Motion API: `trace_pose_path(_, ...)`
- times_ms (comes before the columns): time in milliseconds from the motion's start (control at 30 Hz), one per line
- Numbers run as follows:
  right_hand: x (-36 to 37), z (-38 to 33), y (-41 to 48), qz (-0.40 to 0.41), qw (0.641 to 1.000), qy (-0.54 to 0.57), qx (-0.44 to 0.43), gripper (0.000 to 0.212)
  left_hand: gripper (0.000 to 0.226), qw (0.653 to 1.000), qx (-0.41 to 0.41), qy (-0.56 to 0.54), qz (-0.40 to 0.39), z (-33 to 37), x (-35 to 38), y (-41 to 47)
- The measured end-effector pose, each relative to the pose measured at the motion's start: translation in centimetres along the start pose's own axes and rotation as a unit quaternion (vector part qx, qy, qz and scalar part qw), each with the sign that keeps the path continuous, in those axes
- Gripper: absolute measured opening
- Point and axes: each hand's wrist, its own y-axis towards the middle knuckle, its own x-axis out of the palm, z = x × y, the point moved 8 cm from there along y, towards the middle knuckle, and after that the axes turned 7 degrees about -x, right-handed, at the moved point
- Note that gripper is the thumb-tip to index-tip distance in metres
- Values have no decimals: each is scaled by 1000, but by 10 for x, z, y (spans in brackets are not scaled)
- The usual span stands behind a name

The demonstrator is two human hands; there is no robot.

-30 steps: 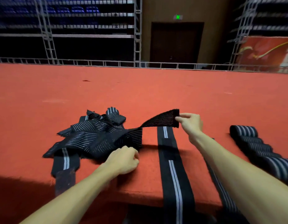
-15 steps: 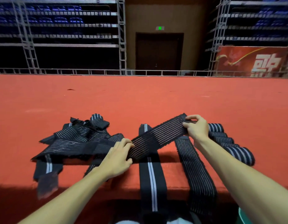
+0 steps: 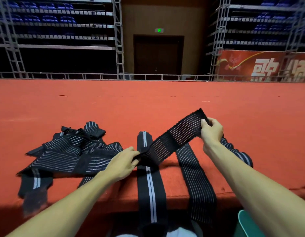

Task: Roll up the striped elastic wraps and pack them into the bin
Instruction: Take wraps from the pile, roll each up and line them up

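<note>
Right hand (image 3: 211,132) raised, left hand (image 3: 122,164) pinching wrap (image 3: 172,142)

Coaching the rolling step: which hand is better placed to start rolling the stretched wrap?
Probably the right hand: it pinches the raised free end of the wrap. The left hand grips it farther along, anchoring.

Place: we take this for an indoor arena or event hall.
Near: we stand at a raised platform covered in red carpet (image 3: 148,103).
Far edge: a low metal railing (image 3: 97,76) runs along it.
Far left: tiers of blue seats (image 3: 49,18) on metal scaffolding (image 3: 118,40).
Far middle: a dark double door (image 3: 158,55) under a green-lit exit sign (image 3: 159,30).
Far right: we see more seat tiers and a red banner (image 3: 261,65) with large white characters.
</note>
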Motion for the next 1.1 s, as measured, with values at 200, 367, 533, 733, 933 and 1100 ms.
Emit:
trace_pose_path(200, 12, -25, 1, -74, 997, 37, -10, 10, 16, 935, -3, -348, -73, 75, -14, 14)
trace_pose_path(367, 18, -64, -2, -228, 971, 78, 2, 16, 26, 834, 29, -447, -323, 127, 0, -7)
trace_pose_path(533, 25, -89, -17, -372, 923, 102, 10, 19, 44, 784, 95, -354, -502, 139, 10, -38)
trace_pose_path(733, 49, -68, -24, -413, 910, -10, -26, 8, 59, 912, -14, -212, -351, 95, 12, -16)
trace_pose_path(933, 92, -20, -26, -445, 885, -115, -80, 6, 19, 967, -17, -236, -99, 59, 9, 11)
trace_pose_path(1100, 127, 15, -9, -421, 843, -275, -193, 19, 20, 971, 28, -236, -22, 54, 24, 31)
